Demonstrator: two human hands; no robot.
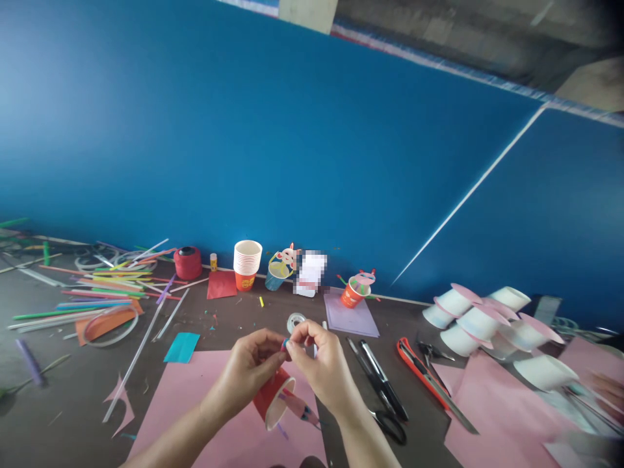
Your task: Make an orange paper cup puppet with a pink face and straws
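Observation:
Close together over the pink sheet [178, 396], both my hands are closed in a pinch. My left hand [251, 367] grips a red paper cup [264, 402], tilted with its white mouth facing down and right; the hand partly hides the cup. A pink paper piece with dark markings [301, 409] sticks out by the cup's mouth. Between the fingertips of my right hand [319, 357] and left hand shows a tiny blue-and-red bit [285, 344], too small to name. A tape roll [296, 322] lies just beyond the fingers.
Stacked paper cups [247, 260] and a decorated red cup [355, 292] stand toward the blue partition [244, 130]. Colourful straws [107, 286] lie left. Pens [377, 370], scissors [390, 426] and an orange box cutter [422, 370] lie right, before white cups [475, 322].

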